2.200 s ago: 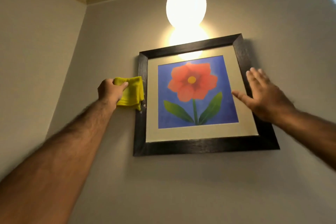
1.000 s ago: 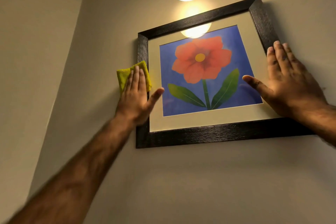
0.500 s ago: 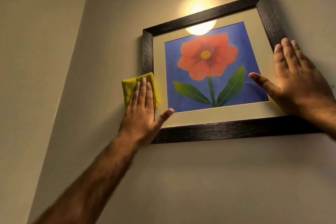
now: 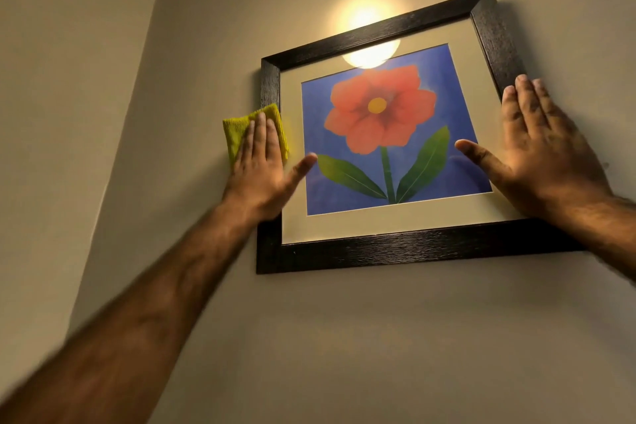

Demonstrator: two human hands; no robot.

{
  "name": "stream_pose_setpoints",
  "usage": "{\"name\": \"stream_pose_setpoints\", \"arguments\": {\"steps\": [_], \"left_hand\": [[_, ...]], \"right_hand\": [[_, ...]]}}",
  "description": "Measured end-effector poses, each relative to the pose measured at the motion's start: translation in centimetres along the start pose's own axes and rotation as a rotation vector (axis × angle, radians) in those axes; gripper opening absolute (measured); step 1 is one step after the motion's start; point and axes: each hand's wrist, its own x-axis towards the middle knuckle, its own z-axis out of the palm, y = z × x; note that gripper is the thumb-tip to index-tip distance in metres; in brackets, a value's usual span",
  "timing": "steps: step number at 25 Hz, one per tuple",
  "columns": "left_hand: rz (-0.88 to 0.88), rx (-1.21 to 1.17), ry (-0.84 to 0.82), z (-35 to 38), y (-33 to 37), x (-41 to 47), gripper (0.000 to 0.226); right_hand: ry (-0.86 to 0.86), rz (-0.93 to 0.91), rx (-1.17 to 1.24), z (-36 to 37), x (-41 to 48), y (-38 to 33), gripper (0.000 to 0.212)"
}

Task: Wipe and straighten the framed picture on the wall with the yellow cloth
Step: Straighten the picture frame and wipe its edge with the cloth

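Pressing the yellow cloth (image 4: pixel 237 134) flat, the left hand (image 4: pixel 263 169) is now lowered along the frame (image 4: pixel 395 253); the right hand (image 4: pixel 537 151), spread, steadies it — wiping continues.

Yellow cloth (image 4: pixel 237 134), dark wood-grain frame (image 4: pixel 395 251), cream mat (image 4: pixel 395 224), red flower (image 4: pixel 378 110) on blue

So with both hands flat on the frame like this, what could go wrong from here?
1. The left hand pins the yellow cloth against the frame with flat fingers only; it could slip and fall.
2. The right hand pushes the opposite edge, so uneven pressure might tilt the picture or unhook it.
3. Both thumbs lie over the glass and may smudge it.
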Motion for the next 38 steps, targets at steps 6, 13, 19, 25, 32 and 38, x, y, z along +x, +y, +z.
{"name": "stream_pose_setpoints", "arguments": {"steps": [6, 13, 19, 25, 32, 38], "left_hand": [[-0.032, -0.008, -0.071, -3.3, 0.3, 9.2, 0.125], [0.049, -0.048, -0.013, 0.1, -0.6, 0.5, 0.118], [0.073, -0.014, -0.032, 2.7, -0.5, -10.9, 0.111], [0.033, -0.012, -0.033, 0.9, -0.3, -4.1, 0.119], [-0.052, -0.025, -0.055, -2.4, 0.4, 8.3, 0.128], [0.037, -0.072, -0.006, 0.4, -0.5, 0.3, 0.117]], "right_hand": [[0.003, 0.002, -0.012, 0.0, 0.0, 0.0, 0.112], [-0.008, 0.018, -0.022, -0.3, -0.2, -0.2, 0.110], [-0.015, 0.022, -0.028, -0.2, -0.2, -0.1, 0.109], [-0.005, 0.021, -0.035, -0.3, -0.1, -0.3, 0.110], [0.005, 0.028, -0.045, -0.2, -0.1, -0.2, 0.111], [-0.004, 0.029, -0.025, -0.3, -0.2, -0.2, 0.109]]}}
